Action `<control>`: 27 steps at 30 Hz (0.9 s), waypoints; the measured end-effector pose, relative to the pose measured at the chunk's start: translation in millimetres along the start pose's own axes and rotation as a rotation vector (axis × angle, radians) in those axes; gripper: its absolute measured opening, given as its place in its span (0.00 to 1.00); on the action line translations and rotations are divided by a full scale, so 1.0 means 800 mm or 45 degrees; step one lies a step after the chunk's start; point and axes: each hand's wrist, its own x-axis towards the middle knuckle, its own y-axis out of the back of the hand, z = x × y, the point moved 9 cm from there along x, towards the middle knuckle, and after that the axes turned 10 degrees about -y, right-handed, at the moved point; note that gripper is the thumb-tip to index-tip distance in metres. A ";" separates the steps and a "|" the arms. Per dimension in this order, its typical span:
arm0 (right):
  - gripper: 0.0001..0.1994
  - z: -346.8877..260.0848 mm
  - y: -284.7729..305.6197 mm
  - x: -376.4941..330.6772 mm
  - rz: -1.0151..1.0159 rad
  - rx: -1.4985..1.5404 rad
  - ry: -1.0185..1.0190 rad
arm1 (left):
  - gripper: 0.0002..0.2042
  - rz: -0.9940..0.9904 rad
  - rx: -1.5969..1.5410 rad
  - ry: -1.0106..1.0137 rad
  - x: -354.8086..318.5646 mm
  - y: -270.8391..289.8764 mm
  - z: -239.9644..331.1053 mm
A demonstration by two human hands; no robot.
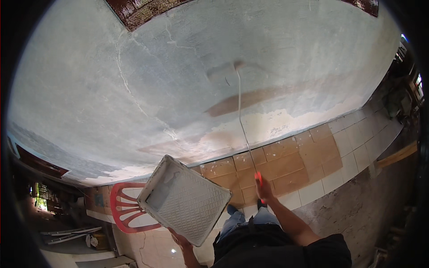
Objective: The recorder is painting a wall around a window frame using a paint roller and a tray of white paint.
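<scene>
My right hand (pixel 265 189) is wrapped round the red handle of a paint roller (pixel 242 123). The long thin metal rod reaches up and away from me toward the grey-blue wall (pixel 174 80). At its far end the roller head looks smeared by motion, at or close to the wall; I cannot tell whether it touches. With my left hand (pixel 179 240) I grip the lower left edge of a paint tray (pixel 192 201), fingers partly hidden beneath it. The tray is held tilted, its ribbed slope facing up and a greyish well at the upper left.
A red plastic chair (pixel 117 210) stands left, partly behind the tray. Flattened brown cardboard (pixel 286 161) covers white tiles along the wall's foot. The wall has cracks and peeling patches low down. A dark-framed opening (pixel 143 13) sits above. Clutter lines the far right.
</scene>
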 end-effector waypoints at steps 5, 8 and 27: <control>0.24 0.059 -0.025 -0.077 -0.114 0.029 -0.354 | 0.37 0.010 0.042 0.048 -0.004 0.015 0.001; 0.27 0.001 -0.034 -0.049 -0.090 0.165 -0.281 | 0.36 -0.033 0.086 0.028 0.009 0.022 -0.009; 0.22 0.106 -0.067 -0.120 -0.262 0.693 -0.760 | 0.36 -0.121 0.098 -0.008 0.073 0.051 0.018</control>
